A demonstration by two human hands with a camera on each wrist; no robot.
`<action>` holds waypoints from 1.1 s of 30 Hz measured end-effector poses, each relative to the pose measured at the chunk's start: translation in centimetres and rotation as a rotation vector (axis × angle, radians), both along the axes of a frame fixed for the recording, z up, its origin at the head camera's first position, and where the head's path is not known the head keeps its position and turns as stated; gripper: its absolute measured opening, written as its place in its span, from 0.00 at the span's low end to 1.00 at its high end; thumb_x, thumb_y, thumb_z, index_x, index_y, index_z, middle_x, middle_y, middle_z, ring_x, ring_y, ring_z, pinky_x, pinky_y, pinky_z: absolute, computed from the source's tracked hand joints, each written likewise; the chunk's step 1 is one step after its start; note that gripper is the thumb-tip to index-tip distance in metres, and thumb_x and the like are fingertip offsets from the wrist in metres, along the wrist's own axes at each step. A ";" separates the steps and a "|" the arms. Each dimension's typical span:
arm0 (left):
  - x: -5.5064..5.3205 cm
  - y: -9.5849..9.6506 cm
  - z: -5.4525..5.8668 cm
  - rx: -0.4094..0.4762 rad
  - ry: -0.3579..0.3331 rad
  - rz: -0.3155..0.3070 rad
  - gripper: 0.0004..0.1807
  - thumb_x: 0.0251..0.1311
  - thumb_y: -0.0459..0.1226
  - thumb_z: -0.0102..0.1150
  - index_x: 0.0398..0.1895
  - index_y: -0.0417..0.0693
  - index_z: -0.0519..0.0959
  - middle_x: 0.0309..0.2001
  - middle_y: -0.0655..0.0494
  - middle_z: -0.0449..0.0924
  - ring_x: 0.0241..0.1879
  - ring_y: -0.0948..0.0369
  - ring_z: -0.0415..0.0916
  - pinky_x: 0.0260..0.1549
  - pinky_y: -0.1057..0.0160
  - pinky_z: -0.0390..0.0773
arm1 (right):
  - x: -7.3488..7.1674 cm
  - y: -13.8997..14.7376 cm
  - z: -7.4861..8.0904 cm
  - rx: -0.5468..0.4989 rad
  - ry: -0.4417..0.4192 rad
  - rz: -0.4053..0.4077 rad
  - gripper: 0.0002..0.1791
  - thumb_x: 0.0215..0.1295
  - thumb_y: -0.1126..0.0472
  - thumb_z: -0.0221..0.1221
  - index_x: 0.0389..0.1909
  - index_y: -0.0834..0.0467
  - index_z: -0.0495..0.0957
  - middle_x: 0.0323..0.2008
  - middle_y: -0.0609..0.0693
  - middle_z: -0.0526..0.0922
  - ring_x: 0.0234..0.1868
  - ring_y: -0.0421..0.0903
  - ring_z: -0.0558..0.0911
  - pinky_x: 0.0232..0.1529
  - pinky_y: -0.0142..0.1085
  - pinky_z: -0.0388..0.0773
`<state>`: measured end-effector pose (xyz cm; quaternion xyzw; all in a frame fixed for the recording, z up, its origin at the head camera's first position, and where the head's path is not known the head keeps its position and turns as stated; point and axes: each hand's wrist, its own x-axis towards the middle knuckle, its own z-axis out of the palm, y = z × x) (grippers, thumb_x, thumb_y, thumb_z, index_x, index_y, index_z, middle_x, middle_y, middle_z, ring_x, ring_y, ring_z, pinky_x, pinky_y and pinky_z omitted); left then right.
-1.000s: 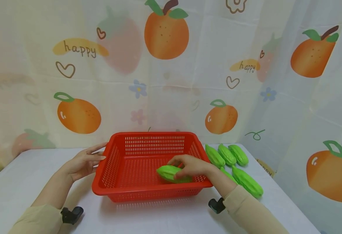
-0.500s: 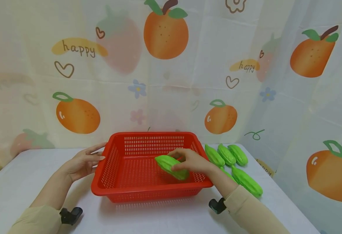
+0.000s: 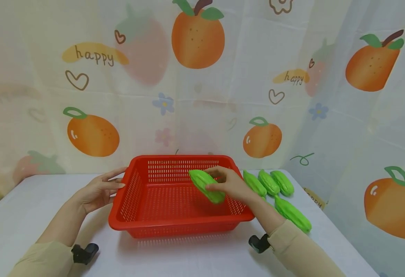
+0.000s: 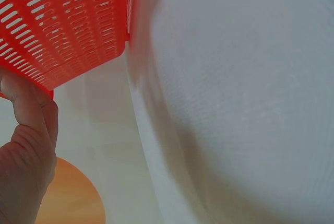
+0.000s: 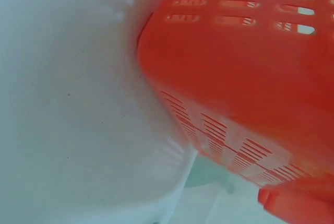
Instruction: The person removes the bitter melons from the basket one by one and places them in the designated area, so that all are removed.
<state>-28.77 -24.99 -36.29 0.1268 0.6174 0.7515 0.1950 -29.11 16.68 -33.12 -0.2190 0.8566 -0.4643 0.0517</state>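
1. Right hand [image 3: 230, 184] has its fingers curled round a green ridged gourd [image 3: 206, 186], holding it tilted in the air above the far right part of the red plastic basket [image 3: 143, 223]. A second ago that gourd was down near the basket floor, so it's been raised and is coming out rather than being set down.
2. Left hand [image 3: 100, 190] hasn't moved: fingers straight, resting against the basket's left rim, steadying it.
3. Other green gourds [image 3: 269, 183] lie in a bunch on the white table [image 3: 188, 257], just right of the basket.
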 end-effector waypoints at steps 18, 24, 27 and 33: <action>-0.1 0.0 0.0 -0.024 -0.004 0.019 0.23 0.70 0.34 0.49 0.64 0.66 0.67 0.47 0.65 0.86 0.44 0.65 0.85 0.45 0.61 0.86 | 0.7 2.3 2.1 -0.128 -0.015 -0.087 0.27 0.64 0.56 0.64 0.64 0.53 0.72 0.57 0.59 0.79 0.50 0.51 0.80 0.42 0.34 0.81; -0.1 -0.1 -0.1 -0.019 -0.003 0.018 0.23 0.71 0.34 0.49 0.64 0.67 0.68 0.47 0.66 0.86 0.44 0.65 0.85 0.46 0.61 0.86 | 0.3 3.4 2.2 -0.166 -0.021 -0.114 0.26 0.64 0.56 0.64 0.63 0.54 0.73 0.57 0.60 0.79 0.47 0.47 0.81 0.40 0.34 0.82; 0.0 -0.1 0.0 -0.019 0.000 0.015 0.23 0.71 0.34 0.49 0.64 0.67 0.68 0.47 0.66 0.86 0.44 0.65 0.85 0.46 0.61 0.86 | 0.2 3.9 2.3 -0.181 -0.026 -0.127 0.28 0.64 0.56 0.64 0.64 0.54 0.72 0.57 0.61 0.78 0.46 0.46 0.80 0.38 0.34 0.82; 0.0 -0.1 0.0 -0.021 -0.001 0.017 0.22 0.71 0.34 0.49 0.63 0.67 0.68 0.46 0.66 0.86 0.44 0.65 0.86 0.45 0.61 0.86 | 0.9 4.9 3.2 -0.139 -0.020 -0.172 0.30 0.65 0.54 0.63 0.67 0.53 0.69 0.61 0.61 0.76 0.50 0.51 0.80 0.38 0.34 0.79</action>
